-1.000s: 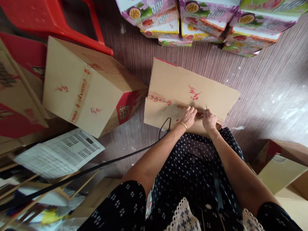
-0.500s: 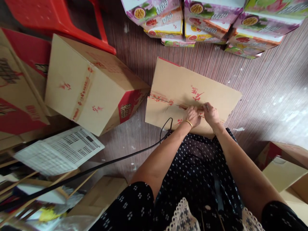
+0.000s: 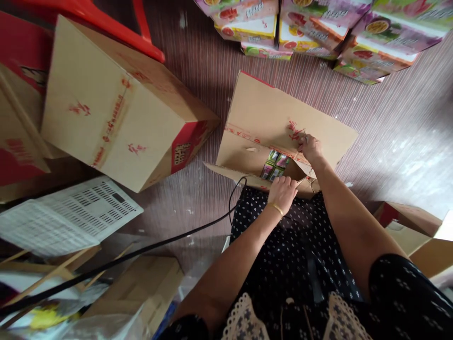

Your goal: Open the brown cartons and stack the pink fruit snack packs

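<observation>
Cardboard carton [image 3: 283, 123] on floor: stiff flaps, likely heavy with drink packs [image 3: 274, 164]. Left hand [image 3: 283, 191] grips near flap; right hand [image 3: 308, 146] pinches far flap edge.

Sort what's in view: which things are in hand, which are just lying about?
In hand: carton, near flap under left hand, far flap at right hand, packs inside.

Lying about: sealed carton, red stool, white crate, black cable, fruit boxes.
</observation>
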`<action>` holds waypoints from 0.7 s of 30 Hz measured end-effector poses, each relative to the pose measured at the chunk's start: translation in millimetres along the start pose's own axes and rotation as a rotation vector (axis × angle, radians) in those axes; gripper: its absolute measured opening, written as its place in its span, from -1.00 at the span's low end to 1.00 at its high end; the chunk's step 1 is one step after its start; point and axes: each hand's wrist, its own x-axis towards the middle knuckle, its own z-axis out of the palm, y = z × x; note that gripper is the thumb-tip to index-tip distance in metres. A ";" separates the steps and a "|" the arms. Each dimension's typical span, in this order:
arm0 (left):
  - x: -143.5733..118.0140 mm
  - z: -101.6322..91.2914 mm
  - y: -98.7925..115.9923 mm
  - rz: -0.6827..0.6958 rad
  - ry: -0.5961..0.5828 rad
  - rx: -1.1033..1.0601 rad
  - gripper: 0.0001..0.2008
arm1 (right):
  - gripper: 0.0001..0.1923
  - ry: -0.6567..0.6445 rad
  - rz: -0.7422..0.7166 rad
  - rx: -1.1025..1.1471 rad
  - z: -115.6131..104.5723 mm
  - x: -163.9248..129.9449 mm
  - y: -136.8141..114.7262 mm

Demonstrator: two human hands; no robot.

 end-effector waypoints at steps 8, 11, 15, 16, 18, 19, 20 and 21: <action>36.7 -30.8 1.1 -0.049 -0.196 -0.002 -0.61 | -0.80 -0.100 0.012 0.095 -27.3 -32.3 14.4; 37.0 -30.4 3.8 -0.023 -0.195 0.029 -0.45 | -0.78 -0.007 0.103 -0.118 -30.2 -59.8 51.1; 13.6 -19.2 10.3 0.014 -0.091 0.062 -0.60 | -0.75 0.016 0.191 -0.157 -19.1 -89.4 88.9; 13.6 -17.9 13.4 0.008 -0.077 0.058 -0.63 | -0.74 0.028 0.192 -0.146 -16.8 -92.9 93.8; 27.8 -18.4 21.8 -0.037 -0.126 0.047 -0.65 | -0.72 0.040 0.184 -0.126 -15.4 -95.4 100.7; 41.5 -19.8 26.6 -0.060 -0.189 0.044 -0.63 | -0.72 0.042 0.168 -0.109 -16.5 -94.9 103.6; 58.1 -21.5 31.5 -0.075 -0.259 0.042 -0.60 | -0.72 0.043 0.138 -0.090 -18.5 -93.4 106.5; 75.7 -23.0 36.2 -0.082 -0.327 0.040 -0.55 | -0.71 0.044 0.103 -0.068 -21.6 -91.0 109.3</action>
